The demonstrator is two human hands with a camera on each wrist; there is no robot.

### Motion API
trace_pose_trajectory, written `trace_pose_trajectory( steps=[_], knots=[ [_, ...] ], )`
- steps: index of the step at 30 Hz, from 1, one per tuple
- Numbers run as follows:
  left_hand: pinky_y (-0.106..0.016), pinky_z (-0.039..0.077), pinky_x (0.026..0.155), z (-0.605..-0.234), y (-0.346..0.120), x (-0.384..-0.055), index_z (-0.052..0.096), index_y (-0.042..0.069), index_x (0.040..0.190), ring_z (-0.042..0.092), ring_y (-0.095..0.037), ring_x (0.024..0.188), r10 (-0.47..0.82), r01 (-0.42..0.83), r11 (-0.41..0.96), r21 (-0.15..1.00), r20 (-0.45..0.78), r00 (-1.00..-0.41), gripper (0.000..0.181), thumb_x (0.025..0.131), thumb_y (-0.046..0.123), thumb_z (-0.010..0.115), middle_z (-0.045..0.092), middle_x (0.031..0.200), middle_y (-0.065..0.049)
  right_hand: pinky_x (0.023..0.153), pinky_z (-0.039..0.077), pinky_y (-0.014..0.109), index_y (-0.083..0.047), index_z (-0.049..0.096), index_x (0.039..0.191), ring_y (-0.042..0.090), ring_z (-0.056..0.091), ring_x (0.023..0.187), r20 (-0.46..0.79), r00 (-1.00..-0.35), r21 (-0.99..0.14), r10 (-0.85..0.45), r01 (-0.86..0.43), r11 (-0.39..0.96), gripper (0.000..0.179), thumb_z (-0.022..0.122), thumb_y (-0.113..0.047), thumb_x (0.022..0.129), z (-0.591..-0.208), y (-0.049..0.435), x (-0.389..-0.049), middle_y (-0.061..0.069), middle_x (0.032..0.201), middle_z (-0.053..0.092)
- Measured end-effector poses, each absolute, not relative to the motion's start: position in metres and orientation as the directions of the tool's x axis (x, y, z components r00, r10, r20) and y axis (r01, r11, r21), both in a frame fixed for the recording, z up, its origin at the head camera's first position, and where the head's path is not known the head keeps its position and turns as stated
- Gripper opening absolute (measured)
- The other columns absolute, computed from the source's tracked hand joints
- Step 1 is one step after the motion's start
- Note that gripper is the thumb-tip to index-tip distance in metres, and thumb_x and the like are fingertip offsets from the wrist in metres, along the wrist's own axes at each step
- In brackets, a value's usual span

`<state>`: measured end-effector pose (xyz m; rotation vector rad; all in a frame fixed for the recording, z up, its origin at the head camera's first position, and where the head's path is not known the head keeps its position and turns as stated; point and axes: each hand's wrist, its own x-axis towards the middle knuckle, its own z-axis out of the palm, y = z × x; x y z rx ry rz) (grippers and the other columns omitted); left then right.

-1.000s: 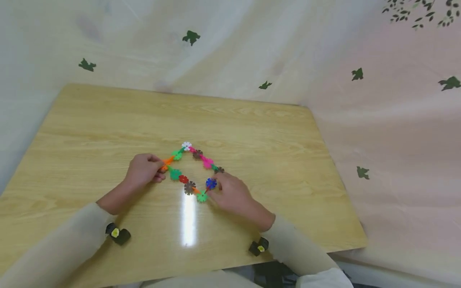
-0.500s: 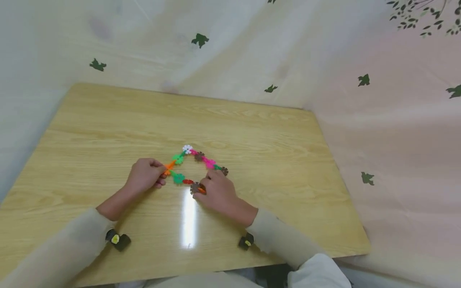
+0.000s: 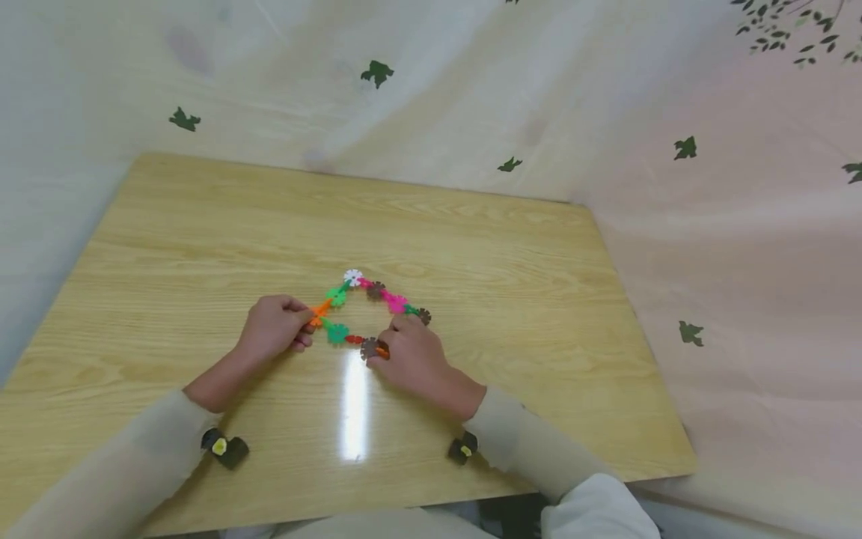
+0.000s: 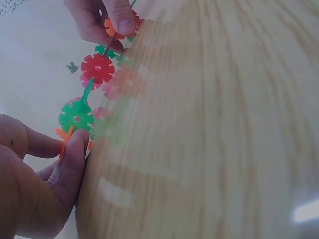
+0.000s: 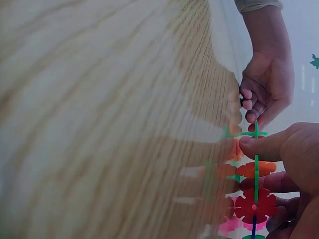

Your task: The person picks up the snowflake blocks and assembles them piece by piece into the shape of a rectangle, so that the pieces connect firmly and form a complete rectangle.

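A chain of notched plastic snowflake discs forms a rough loop on the wooden table [image 3: 498, 337]. At its left corner my left hand [image 3: 272, 326] pinches an orange snowflake disc [image 3: 322, 310] between thumb and fingers. A green disc [image 4: 76, 117] and a red disc [image 4: 97, 68] stand beside that grip in the left wrist view. My right hand [image 3: 414, 359] grips the near right side of the loop, at an orange disc [image 3: 382, 351] next to a brown disc [image 3: 369, 349]. In the right wrist view a red disc [image 5: 255, 205] lies by its fingers. The hand hides part of the chain.
A white disc [image 3: 353, 278] marks the loop's far corner, and a pink disc [image 3: 396, 302] is on its far right side. Pale cloth [image 3: 444, 90] with dark bird shapes hangs behind the table and along its right side.
My right hand has moved left along the near side of the loop, from the blue disc to the orange one. My left hand keeps its grip; the view has shifted slightly.
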<state>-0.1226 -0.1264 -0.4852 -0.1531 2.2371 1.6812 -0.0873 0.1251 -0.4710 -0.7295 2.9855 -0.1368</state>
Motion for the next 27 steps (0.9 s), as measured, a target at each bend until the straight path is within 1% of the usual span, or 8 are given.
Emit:
trace_pose_trajectory(
  steps=[10, 12, 15, 18, 20, 22, 24, 27],
  knots=[
    [-0.027, 0.060, 0.055, -0.482, -0.126, -0.120, 0.054, -0.012, 0.122, 0.067, -0.015, 0.062, 0.122, -0.311, 0.262, 0.914, -0.351, -0.929, 0.033, 0.102, 0.014, 0.056, 0.070, 0.084, -0.013, 0.051, 0.044, 0.021, -0.012, 0.077, 0.105, 0.017, 0.046, 0.081, -0.053, -0.891, -0.107, -0.450, -0.443, 0.890, 0.042, 0.075, -0.050, 0.088, -0.468, 0.126, -0.090, -0.001, 0.094, 0.058],
    [-0.028, 0.059, 0.057, -0.481, -0.125, -0.117, 0.054, -0.011, 0.125, 0.067, -0.017, 0.064, 0.121, -0.283, 0.297, 0.912, -0.330, -0.936, 0.035, 0.102, 0.016, 0.055, 0.070, 0.085, -0.015, 0.050, 0.043, 0.021, -0.012, 0.077, 0.105, 0.016, 0.046, 0.081, -0.057, -0.893, -0.108, -0.446, -0.438, 0.892, 0.042, 0.076, -0.050, 0.088, -0.469, 0.126, -0.090, -0.001, 0.094, 0.058],
    [-0.029, 0.054, 0.062, -0.482, -0.123, -0.110, 0.057, -0.008, 0.126, 0.063, -0.021, 0.072, 0.071, -0.145, 0.453, 0.879, -0.198, -0.978, 0.038, 0.100, 0.019, 0.056, 0.067, 0.091, -0.015, 0.050, 0.043, 0.020, -0.012, 0.077, 0.105, 0.016, 0.046, 0.081, -0.063, -0.896, -0.113, -0.440, -0.432, 0.895, 0.042, 0.075, -0.050, 0.088, -0.470, 0.126, -0.090, -0.001, 0.095, 0.059],
    [-0.031, 0.044, 0.057, -0.481, -0.117, -0.099, 0.063, -0.005, 0.122, 0.055, -0.024, 0.072, 0.039, 0.058, 0.650, 0.758, 0.042, -0.998, 0.035, 0.096, 0.018, 0.061, 0.058, 0.096, -0.017, 0.049, 0.042, 0.020, -0.011, 0.077, 0.105, 0.016, 0.046, 0.081, -0.059, -0.894, -0.130, -0.444, -0.434, 0.891, 0.043, 0.076, -0.050, 0.088, -0.470, 0.126, -0.090, 0.000, 0.096, 0.059],
    [-0.032, 0.043, 0.050, -0.478, -0.110, -0.093, 0.067, -0.004, 0.113, 0.051, -0.024, 0.067, 0.094, 0.202, 0.719, 0.665, 0.195, -0.976, 0.027, 0.092, 0.013, 0.065, 0.055, 0.093, -0.015, 0.049, 0.042, 0.019, -0.011, 0.077, 0.104, 0.016, 0.046, 0.081, -0.051, -0.892, -0.141, -0.448, -0.438, 0.888, 0.043, 0.076, -0.050, 0.087, -0.470, 0.126, -0.090, 0.000, 0.095, 0.059],
    [-0.031, 0.044, 0.044, -0.473, -0.101, -0.089, 0.070, -0.002, 0.104, 0.052, -0.021, 0.062, 0.214, 0.354, 0.751, 0.558, 0.302, -0.929, 0.019, 0.089, 0.009, 0.070, 0.057, 0.092, -0.014, 0.050, 0.043, 0.020, -0.010, 0.077, 0.104, 0.016, 0.047, 0.081, -0.040, -0.889, -0.135, -0.457, -0.448, 0.884, 0.043, 0.076, -0.050, 0.087, -0.470, 0.127, -0.090, 0.000, 0.094, 0.059],
    [-0.031, 0.047, 0.042, -0.469, -0.091, -0.089, 0.073, 0.001, 0.099, 0.056, -0.019, 0.061, 0.348, 0.472, 0.762, 0.444, 0.334, -0.876, 0.015, 0.086, 0.009, 0.074, 0.062, 0.089, -0.010, 0.050, 0.044, 0.020, -0.011, 0.077, 0.102, 0.016, 0.047, 0.081, -0.029, -0.885, -0.118, -0.464, -0.458, 0.881, 0.043, 0.077, -0.050, 0.087, -0.470, 0.127, -0.091, 0.000, 0.094, 0.059],
    [-0.033, 0.051, 0.045, -0.466, -0.079, -0.092, 0.076, 0.005, 0.101, 0.060, -0.017, 0.065, 0.489, 0.546, 0.759, 0.353, 0.243, -0.837, 0.017, 0.087, 0.015, 0.077, 0.064, 0.089, -0.005, 0.051, 0.045, 0.021, -0.012, 0.077, 0.100, 0.017, 0.048, 0.082, -0.016, -0.878, -0.088, -0.479, -0.476, 0.875, 0.041, 0.076, -0.051, 0.087, -0.469, 0.125, -0.091, -0.001, 0.093, 0.059]
  ],
)
